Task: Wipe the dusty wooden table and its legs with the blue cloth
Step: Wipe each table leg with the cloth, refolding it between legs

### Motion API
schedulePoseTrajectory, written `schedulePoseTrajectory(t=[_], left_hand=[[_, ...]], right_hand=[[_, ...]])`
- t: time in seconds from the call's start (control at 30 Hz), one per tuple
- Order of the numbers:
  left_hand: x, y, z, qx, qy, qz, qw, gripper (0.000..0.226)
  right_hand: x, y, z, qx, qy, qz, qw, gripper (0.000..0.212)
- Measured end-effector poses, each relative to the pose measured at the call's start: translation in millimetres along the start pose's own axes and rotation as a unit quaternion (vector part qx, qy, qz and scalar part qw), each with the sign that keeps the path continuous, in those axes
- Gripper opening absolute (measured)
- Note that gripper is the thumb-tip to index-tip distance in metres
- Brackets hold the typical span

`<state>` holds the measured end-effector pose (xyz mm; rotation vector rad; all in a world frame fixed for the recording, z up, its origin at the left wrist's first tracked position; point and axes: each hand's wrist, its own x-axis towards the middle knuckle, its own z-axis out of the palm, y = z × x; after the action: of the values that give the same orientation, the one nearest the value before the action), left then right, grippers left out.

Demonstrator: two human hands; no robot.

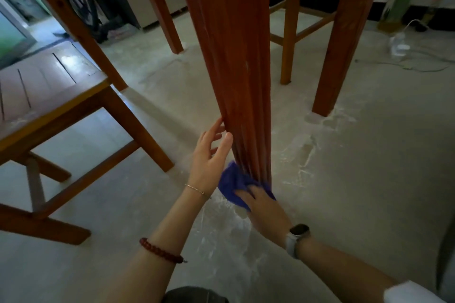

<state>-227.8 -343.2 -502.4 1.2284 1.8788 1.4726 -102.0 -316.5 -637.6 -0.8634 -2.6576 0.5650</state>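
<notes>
A thick reddish wooden table leg (pixel 236 61) runs down the middle of the view, blurred, and meets the floor near my hands. The blue cloth (pixel 232 183) is pressed against the foot of this leg. My right hand (pixel 264 209) lies on the cloth and holds it to the wood. My left hand (pixel 211 157) rests against the leg's left side just above the cloth, fingers spread and holding nothing. A second table leg (pixel 342 39) stands further back on the right, and a third (pixel 160 5) at the back left.
A wooden chair (pixel 56 96) stands close on the left. Another chair (pixel 290 32) sits behind the legs. White dust streaks the floor (pixel 307 155) around the leg feet. A white power strip with cables (pixel 400 49) lies at the far right.
</notes>
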Motion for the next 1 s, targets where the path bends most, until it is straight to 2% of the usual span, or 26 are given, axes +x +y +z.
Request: schedulePoseTrajectory(t=[0.03, 0.07, 0.13, 0.2, 0.3, 0.33, 0.37, 0.4, 0.43, 0.5, 0.53, 0.6, 0.63, 0.73, 0.83, 0.9, 0.97, 1.0], left_hand=[[-1.2, -1.3, -2.4, 0.006, -0.001, -0.001, 1.000, 0.037], [-1.8, -2.7, -5.1, 0.015, 0.001, -0.004, 1.000, 0.037], [-1.2, -7.0, -10.5, 0.041, 0.009, -0.021, 0.999, 0.039], [0.5, -12.3, -15.3, 0.058, 0.014, -0.055, 0.997, 0.039], [2.1, -14.5, -16.2, 0.043, 0.000, -0.087, 0.995, 0.042], [1.8, -13.2, -14.6, 0.032, -0.016, -0.084, 0.996, 0.043], [1.1, -11.4, -13.0, 0.018, -0.036, -0.076, 0.996, 0.044], [0.3, -9.5, -12.1, 0.007, -0.054, -0.067, 0.996, 0.044], [-0.5, -8.0, -11.9, 0.003, -0.067, -0.063, 0.996, 0.045], [-1.0, -10.8, -14.3, 0.024, -0.070, -0.073, 0.995, 0.047], [-0.8, -15.1, -16.5, 0.044, -0.064, -0.088, 0.993, 0.049], [-0.6, -23.4, -22.3, 0.088, -0.062, -0.140, 0.984, 0.050], [-1.1, -26.4, -24.4, 0.110, -0.072, -0.163, 0.978, 0.048], [-4.7, -29.2, -25.2, 0.148, -0.137, -0.182, 0.962, 0.041], [-10.5, -26.9, -23.1, 0.110, -0.196, -0.201, 0.953, 0.048], [-12.0, -22.9, -22.0, -0.002, -0.203, -0.271, 0.941, 0.061], [-11.6, -21.5, -19.2, -0.143, -0.208, -0.355, 0.900, 0.067], [-13.3, -21.2, -16.3, -0.173, -0.220, -0.365, 0.888, 0.063]], right_hand=[[-7.5, 8.6, 6.0, 0.011, -0.088, 0.043, 0.995, 0.052], [-13.8, 15.2, 6.4, 0.030, -0.123, 0.076, 0.989, 0.052], [-22.1, 21.7, -3.8, 0.078, -0.112, 0.111, 0.984, 0.051], [-25.8, 13.0, -20.2, 0.093, -0.021, 0.076, 0.992, 0.047], [-17.9, -4.3, -44.0, 0.032, 0.155, -0.035, 0.987, 0.041], [-11.9, -6.4, -49.3, 0.019, 0.193, -0.069, 0.979, 0.039], [-5.3, -7.2, -52.3, 0.012, 0.198, -0.077, 0.977, 0.037], [1.5, -8.4, -53.6, 0.014, 0.174, -0.059, 0.983, 0.037], [6.8, -9.1, -53.7, 0.028, 0.117, -0.006, 0.993, 0.037], [8.0, -4.7, -47.8, 0.041, -0.033, 0.118, 0.992, 0.036], [4.7, -2.8, -43.1, 0.017, -0.097, 0.152, 0.983, 0.035], [-5.2, 2.5, -36.4, -0.067, -0.164, 0.127, 0.976, 0.036], [-10.0, 4.4, -38.3, -0.055, -0.155, 0.122, 0.979, 0.036], [-12.7, 5.5, -56.8, 0.118, -0.101, 0.120, 0.981, 0.038], [-9.3, -4.6, -86.0, 0.319, -0.043, 0.118, 0.939, 0.060], [-9.4, -9.0, -100.5, 0.399, -0.011, 0.166, 0.902, 0.074], [-11.4, -10.2, -107.8, 0.447, -0.004, 0.211, 0.869, 0.070], [-12.2, -10.6, -109.1, 0.466, -0.002, 0.228, 0.855, 0.062]])
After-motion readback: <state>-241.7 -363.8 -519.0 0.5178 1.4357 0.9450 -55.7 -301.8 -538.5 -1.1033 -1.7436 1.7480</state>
